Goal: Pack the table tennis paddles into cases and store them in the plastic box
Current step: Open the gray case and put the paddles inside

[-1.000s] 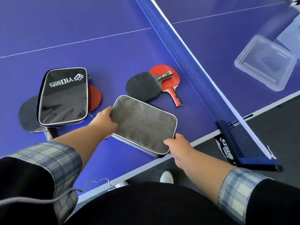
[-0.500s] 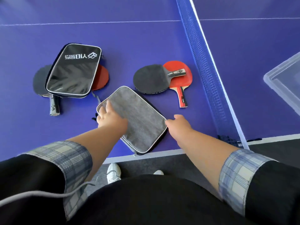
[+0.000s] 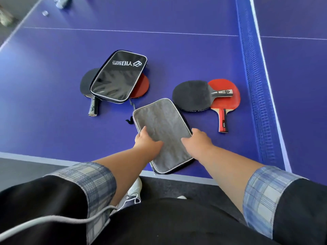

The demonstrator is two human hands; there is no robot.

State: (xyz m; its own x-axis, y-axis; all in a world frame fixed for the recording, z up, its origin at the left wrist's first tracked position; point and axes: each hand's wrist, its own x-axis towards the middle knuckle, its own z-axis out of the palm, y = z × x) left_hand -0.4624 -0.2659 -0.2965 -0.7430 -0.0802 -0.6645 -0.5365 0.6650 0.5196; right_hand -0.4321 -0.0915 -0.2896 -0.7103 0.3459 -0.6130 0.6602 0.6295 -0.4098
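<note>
Head view: the grey case (image 3: 164, 133) lies flat near the front edge of the desk (image 3: 53, 103), its near corner reaching the white border line. It looks closed or nearly so; how far the zip is done up along its edge cannot be made out. The left grip (image 3: 147, 141) pinches the case's left long edge, thumb on top and the other fingers hidden. The right grip (image 3: 196, 142) holds the right edge the same way, thumb laid on the cloth and fingers curled round the rim.

Just beyond the case's far right corner a black paddle (image 3: 192, 94) lies across a red paddle (image 3: 228, 101), both bare. Further left, a black case (image 3: 118, 76) rests on top of two more paddles (image 3: 85, 82), whose blades stick out on either side. The net (image 3: 256, 96) runs along the right. No plastic box is in view.

Judging by this, the packing has only begun: the case is being readied and no paddle is inside a case as far as can be seen. The next move likely calls for finding the zip pull, opening the case wide, and reaching for the nearest pair.
</note>
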